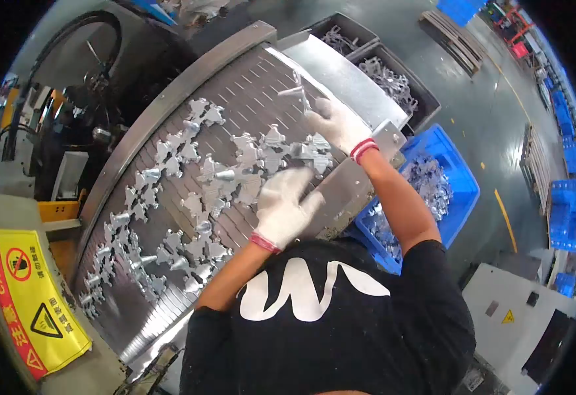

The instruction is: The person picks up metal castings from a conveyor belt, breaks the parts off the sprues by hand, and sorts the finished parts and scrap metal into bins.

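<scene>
My right hand [338, 126], in a white glove with a red cuff, pinches a thin, branched silvery metal scrap piece [298, 92] above the far right part of the slatted conveyor [248, 79]. My left hand [284, 205], gloved the same way, is slightly blurred over the belt's right side. Its thumb stands apart from the fingers, and nothing shows in its grasp. Beside its fingertips lies a cluster of shiny metal castings [248, 155], joined in a branching chain. Another chain of castings [176, 148] runs down the belt's left side.
At my right a blue crate [462, 197] contains shiny metal parts. Grey bins [426, 108] with metal scrap stand beyond a sloping metal sheet [347, 76]. The conveyor's raised metal side [163, 99] curves along the left, near a yellow caution sign [38, 303].
</scene>
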A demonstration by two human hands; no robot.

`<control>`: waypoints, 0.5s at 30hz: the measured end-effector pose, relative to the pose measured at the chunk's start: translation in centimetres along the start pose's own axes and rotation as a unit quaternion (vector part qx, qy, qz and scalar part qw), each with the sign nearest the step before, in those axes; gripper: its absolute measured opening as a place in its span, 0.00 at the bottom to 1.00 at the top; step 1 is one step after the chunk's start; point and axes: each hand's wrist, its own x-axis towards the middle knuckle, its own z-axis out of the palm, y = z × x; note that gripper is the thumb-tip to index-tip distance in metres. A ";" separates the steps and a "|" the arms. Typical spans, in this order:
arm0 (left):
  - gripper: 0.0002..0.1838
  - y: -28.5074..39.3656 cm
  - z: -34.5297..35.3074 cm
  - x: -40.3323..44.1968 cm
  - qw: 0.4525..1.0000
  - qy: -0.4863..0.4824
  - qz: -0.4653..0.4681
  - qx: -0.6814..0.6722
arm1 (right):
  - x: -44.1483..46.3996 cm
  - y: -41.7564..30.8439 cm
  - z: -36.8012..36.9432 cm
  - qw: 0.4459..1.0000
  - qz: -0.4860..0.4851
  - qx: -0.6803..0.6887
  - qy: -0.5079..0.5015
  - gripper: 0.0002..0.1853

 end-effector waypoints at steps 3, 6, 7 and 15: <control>0.27 -2.6 1.2 -2.1 0.989 -0.050 0.069 0.124 | -0.5 -1.8 1.5 0.982 -0.078 -0.167 -0.032 0.28; 0.26 -2.9 0.7 -3.2 0.985 -0.079 0.100 0.117 | -2.0 0.6 5.6 0.957 -0.177 -0.212 -0.083 0.21; 0.24 -2.6 0.5 -3.3 0.986 -0.044 0.110 0.115 | -1.9 1.1 6.1 0.956 -0.166 -0.231 -0.068 0.19; 0.24 -1.7 -1.7 -3.0 0.978 -0.137 -0.020 0.155 | -2.9 -2.2 -2.1 0.943 -0.060 -0.312 0.098 0.17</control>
